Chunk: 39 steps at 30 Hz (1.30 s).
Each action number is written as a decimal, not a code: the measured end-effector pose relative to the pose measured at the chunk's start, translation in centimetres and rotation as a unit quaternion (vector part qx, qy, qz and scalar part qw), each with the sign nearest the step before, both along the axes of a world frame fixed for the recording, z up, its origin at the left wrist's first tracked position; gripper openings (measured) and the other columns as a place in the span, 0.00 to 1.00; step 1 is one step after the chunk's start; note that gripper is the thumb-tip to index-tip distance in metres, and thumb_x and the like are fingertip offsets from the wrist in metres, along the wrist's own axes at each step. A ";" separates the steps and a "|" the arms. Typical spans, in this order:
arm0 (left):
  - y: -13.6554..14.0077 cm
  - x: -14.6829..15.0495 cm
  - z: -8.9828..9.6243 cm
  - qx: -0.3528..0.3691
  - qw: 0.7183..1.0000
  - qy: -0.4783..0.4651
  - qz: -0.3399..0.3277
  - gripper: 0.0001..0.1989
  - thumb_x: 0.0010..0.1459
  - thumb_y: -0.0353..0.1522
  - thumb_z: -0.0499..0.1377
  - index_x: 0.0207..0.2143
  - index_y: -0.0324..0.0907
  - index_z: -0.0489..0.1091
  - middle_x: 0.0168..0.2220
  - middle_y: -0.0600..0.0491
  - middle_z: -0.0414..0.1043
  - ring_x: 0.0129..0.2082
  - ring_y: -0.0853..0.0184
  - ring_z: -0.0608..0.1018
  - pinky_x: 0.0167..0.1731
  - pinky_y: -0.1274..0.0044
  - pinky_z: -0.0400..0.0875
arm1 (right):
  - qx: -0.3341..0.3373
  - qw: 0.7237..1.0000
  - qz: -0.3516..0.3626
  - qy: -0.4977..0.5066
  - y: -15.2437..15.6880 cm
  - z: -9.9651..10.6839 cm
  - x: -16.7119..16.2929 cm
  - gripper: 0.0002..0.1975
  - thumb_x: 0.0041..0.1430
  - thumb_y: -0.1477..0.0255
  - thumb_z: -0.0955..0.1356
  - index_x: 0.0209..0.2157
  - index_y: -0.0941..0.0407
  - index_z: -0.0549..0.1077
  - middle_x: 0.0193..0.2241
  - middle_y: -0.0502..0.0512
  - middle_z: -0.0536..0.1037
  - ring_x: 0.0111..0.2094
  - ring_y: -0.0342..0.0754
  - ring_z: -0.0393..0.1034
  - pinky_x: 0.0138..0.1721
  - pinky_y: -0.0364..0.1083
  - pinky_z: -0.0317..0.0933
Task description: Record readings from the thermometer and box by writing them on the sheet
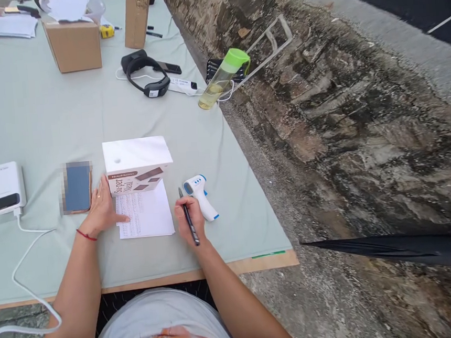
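My left hand [105,208] lies with its fingers stretched along the left side of a white box [137,153]. Its thumb reaches onto the edge of a stack of paper [153,217] covered with rows of small writing. The box stands over the far part of the sheets and hides it. In my right hand [190,219] is a black pen [189,219], held at the right of the paper. Just beyond that hand, a white and blue infrared thermometer [201,196] lies on the cloth. A phone [77,188] rests left of my left hand.
At the left is a white power bank [6,187] with a cable [26,289]. Farther back are a black headset [146,76], a green-capped bottle [221,80] at the right edge, a cardboard box [75,48] and a yellow tape measure [107,31]. A stone wall [302,104] runs alongside.
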<state>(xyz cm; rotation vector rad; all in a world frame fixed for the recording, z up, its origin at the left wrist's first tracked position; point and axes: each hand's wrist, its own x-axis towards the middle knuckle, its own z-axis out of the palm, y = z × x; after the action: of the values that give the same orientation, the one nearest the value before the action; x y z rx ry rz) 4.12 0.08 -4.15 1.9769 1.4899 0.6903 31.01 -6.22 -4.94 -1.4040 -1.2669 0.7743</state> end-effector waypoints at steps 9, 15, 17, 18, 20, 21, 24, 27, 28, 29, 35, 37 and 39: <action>-0.2 0.0 0.6 -0.026 0.999 0.035 -0.021 0.74 0.35 0.43 0.76 0.73 0.45 0.29 0.73 0.34 0.43 0.73 0.37 0.45 0.68 0.45 0.35 | -0.033 0.995 0.062 0.074 -0.3 1.8 -1.6 0.16 0.59 0.59 0.66 0.43 0.52 0.77 0.31 0.53 0.75 0.34 0.49 0.70 0.39 0.50 0.66; -0.6 0.8 0.4 -0.019 0.998 0.052 0.002 0.77 0.34 0.46 0.76 0.73 0.43 0.26 0.73 0.30 0.39 0.73 0.36 0.43 0.67 0.44 0.34 | -0.098 0.991 0.040 0.080 0.8 1.6 -3.6 0.09 0.49 0.62 0.68 0.30 0.52 0.75 0.24 0.49 0.75 0.26 0.45 0.65 0.30 0.46 0.63; -0.7 1.2 0.7 -0.019 0.998 0.060 0.013 0.78 0.33 0.47 0.76 0.72 0.41 0.25 0.73 0.29 0.39 0.73 0.36 0.43 0.67 0.44 0.33 | -0.096 0.992 0.046 0.072 1.0 1.2 -4.4 0.09 0.48 0.62 0.67 0.27 0.52 0.74 0.23 0.49 0.74 0.25 0.45 0.64 0.29 0.46 0.62; -0.7 1.4 0.8 -0.019 0.998 0.063 0.020 0.78 0.34 0.48 0.76 0.72 0.41 0.24 0.73 0.28 0.39 0.73 0.36 0.44 0.67 0.43 0.33 | -0.094 0.992 0.050 0.065 1.0 1.0 -4.7 0.08 0.48 0.62 0.67 0.26 0.52 0.73 0.22 0.48 0.73 0.24 0.45 0.64 0.28 0.46 0.62; -0.9 2.0 1.0 -0.015 0.997 0.069 0.040 0.76 0.38 0.50 0.74 0.72 0.40 0.24 0.73 0.28 0.39 0.73 0.37 0.46 0.66 0.43 0.33 | -0.091 0.993 0.052 0.050 1.0 0.6 -5.1 0.08 0.48 0.63 0.66 0.25 0.52 0.72 0.21 0.47 0.72 0.23 0.45 0.63 0.28 0.46 0.61; -0.9 2.3 1.0 -0.010 0.996 0.071 0.054 0.74 0.40 0.50 0.73 0.72 0.40 0.24 0.73 0.29 0.39 0.73 0.37 0.46 0.66 0.42 0.32 | -0.089 0.994 0.052 0.044 0.9 0.4 -5.3 0.07 0.48 0.63 0.66 0.25 0.52 0.72 0.20 0.47 0.72 0.23 0.44 0.63 0.28 0.46 0.61; -1.2 3.0 0.9 0.006 0.993 0.076 0.086 0.73 0.41 0.49 0.73 0.72 0.40 0.25 0.73 0.29 0.38 0.73 0.38 0.48 0.67 0.43 0.32 | -0.088 0.994 0.047 0.033 0.8 0.1 -5.4 0.07 0.48 0.64 0.65 0.24 0.52 0.72 0.21 0.47 0.72 0.24 0.45 0.63 0.29 0.46 0.61; -1.3 3.2 0.7 0.011 0.992 0.082 0.092 0.75 0.38 0.47 0.75 0.72 0.40 0.25 0.73 0.29 0.39 0.73 0.39 0.48 0.67 0.44 0.33 | -0.090 0.994 0.049 0.029 0.7 0.0 -5.4 0.07 0.49 0.64 0.65 0.24 0.52 0.72 0.21 0.47 0.72 0.24 0.45 0.63 0.29 0.46 0.61; -1.3 3.2 0.6 0.012 0.992 0.082 0.091 0.76 0.37 0.46 0.75 0.72 0.40 0.25 0.73 0.29 0.39 0.73 0.39 0.48 0.67 0.44 0.33 | -0.089 0.994 0.049 0.026 0.7 0.0 -5.4 0.07 0.49 0.64 0.65 0.24 0.52 0.72 0.21 0.47 0.72 0.24 0.45 0.63 0.29 0.46 0.61; -1.3 3.2 0.6 0.013 0.992 0.081 0.091 0.76 0.37 0.46 0.75 0.72 0.40 0.25 0.73 0.29 0.39 0.73 0.39 0.48 0.67 0.44 0.33 | -0.088 0.995 0.050 0.023 0.7 0.0 -5.4 0.07 0.49 0.64 0.65 0.24 0.52 0.72 0.21 0.48 0.72 0.24 0.45 0.63 0.29 0.46 0.61; -1.2 3.1 0.7 0.017 0.993 0.069 0.090 0.75 0.37 0.46 0.75 0.73 0.41 0.26 0.73 0.29 0.40 0.73 0.39 0.48 0.67 0.43 0.33 | -0.084 0.995 0.053 0.004 0.8 0.0 -5.5 0.08 0.50 0.64 0.65 0.24 0.52 0.72 0.22 0.48 0.73 0.24 0.46 0.65 0.30 0.46 0.62; -1.2 3.1 0.8 0.013 0.993 0.071 0.089 0.75 0.37 0.45 0.75 0.73 0.41 0.26 0.73 0.30 0.40 0.73 0.38 0.48 0.67 0.43 0.33 | -0.081 0.995 0.053 -0.001 0.8 0.1 -5.5 0.08 0.50 0.64 0.64 0.24 0.52 0.72 0.22 0.48 0.73 0.24 0.46 0.64 0.30 0.46 0.61; -1.2 3.1 0.9 0.010 0.993 0.075 0.089 0.75 0.37 0.45 0.75 0.73 0.41 0.26 0.73 0.29 0.40 0.73 0.38 0.48 0.67 0.43 0.33 | -0.077 0.995 0.055 -0.003 0.8 0.2 -5.6 0.08 0.50 0.64 0.64 0.24 0.52 0.71 0.22 0.48 0.73 0.24 0.46 0.64 0.30 0.46 0.61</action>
<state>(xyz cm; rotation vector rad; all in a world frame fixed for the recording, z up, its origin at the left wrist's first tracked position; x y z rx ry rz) 7.25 -1.16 -3.21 1.9636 1.7717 0.6429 25.43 -5.40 -4.71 -1.4681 -1.3209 0.9615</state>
